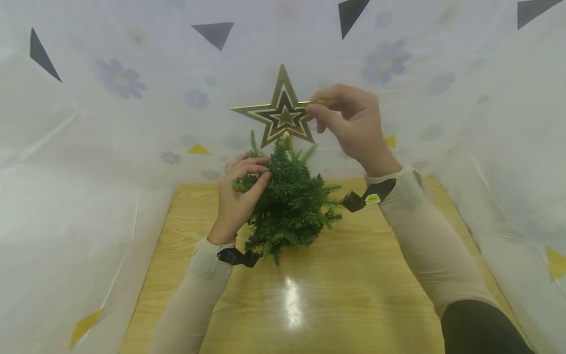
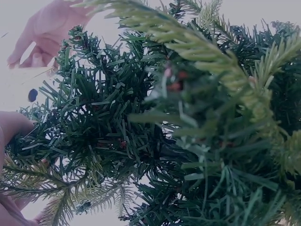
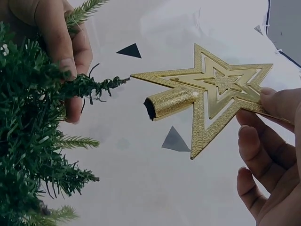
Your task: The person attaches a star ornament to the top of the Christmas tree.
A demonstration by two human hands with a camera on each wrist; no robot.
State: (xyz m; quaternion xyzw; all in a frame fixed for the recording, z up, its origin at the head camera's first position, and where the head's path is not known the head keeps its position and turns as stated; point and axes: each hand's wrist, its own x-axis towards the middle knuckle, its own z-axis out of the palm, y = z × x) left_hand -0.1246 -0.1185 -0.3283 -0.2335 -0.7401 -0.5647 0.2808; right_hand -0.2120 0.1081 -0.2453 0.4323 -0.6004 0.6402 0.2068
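Observation:
A gold star tree topper [image 1: 285, 115] with cut-out inner stars is pinched by one of its points in my right hand [image 1: 353, 123]. In the right wrist view the topper [image 3: 221, 84] shows a hollow tube at its base, apart from the tip of the small artificial Christmas tree [image 3: 28, 127]. My left hand [image 1: 240, 191] is at the upper left of the green tree [image 1: 292, 201]; in the right wrist view its fingers [image 3: 63, 52] pinch the top twig. Branches fill most of the left wrist view and hide much of that hand.
The tree is over a wooden table [image 1: 353, 295] with a bright reflection at its front. White sheeting [image 1: 79, 196] with flower prints and black and yellow triangles surrounds the table at the back and sides. A small camera is strapped on each wrist.

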